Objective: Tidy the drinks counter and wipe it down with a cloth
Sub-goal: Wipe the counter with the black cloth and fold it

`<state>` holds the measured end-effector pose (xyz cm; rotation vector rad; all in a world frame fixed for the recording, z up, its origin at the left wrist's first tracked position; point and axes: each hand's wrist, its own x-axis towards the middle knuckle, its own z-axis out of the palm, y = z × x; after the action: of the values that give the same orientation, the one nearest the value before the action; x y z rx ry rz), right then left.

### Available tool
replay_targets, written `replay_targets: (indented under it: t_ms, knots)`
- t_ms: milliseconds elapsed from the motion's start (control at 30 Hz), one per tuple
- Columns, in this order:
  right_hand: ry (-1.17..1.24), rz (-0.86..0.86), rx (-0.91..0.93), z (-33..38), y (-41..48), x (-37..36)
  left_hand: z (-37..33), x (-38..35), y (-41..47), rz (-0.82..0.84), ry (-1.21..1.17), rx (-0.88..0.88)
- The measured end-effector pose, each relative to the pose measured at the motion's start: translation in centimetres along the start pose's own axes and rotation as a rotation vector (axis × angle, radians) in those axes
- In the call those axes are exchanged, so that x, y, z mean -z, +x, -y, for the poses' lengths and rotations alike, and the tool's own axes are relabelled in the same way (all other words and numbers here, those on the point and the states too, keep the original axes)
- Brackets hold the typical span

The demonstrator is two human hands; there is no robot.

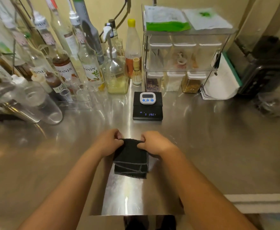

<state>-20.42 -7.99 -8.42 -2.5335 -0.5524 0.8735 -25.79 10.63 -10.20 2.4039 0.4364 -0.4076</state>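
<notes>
While your left hand point(110, 142) and right hand point(154, 143) pinch the folded cloth point(131, 161) just before the scale point(147, 106), a wide wipe could knock its timer point(147, 98) off.

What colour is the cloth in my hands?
Black cloth with grey stitched edging, seen in the head view.

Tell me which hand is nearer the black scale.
Right. The right hand sits almost directly in front of the black scale; the left hand is farther off to its left. Both grip the cloth.
</notes>
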Motion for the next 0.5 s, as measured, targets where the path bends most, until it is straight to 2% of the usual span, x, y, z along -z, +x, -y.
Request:
replay_targets:
  t_ms: [167, 300, 500]
  knots:
    - [0.143, -0.090, 0.070, 0.6, -2.2, 4.0, -2.0, 2.9, -1.6, -0.081, -0.342, -0.041]
    - [0.150, -0.224, 0.129, 2.0, -4.1, 8.7, -5.3, 6.5, -2.6, -0.201, -0.419, -0.140]
    - [0.072, -0.312, 0.318, 5.8, -12.1, 17.3, -11.5, 14.1, -7.7, -0.224, -0.404, -0.437]
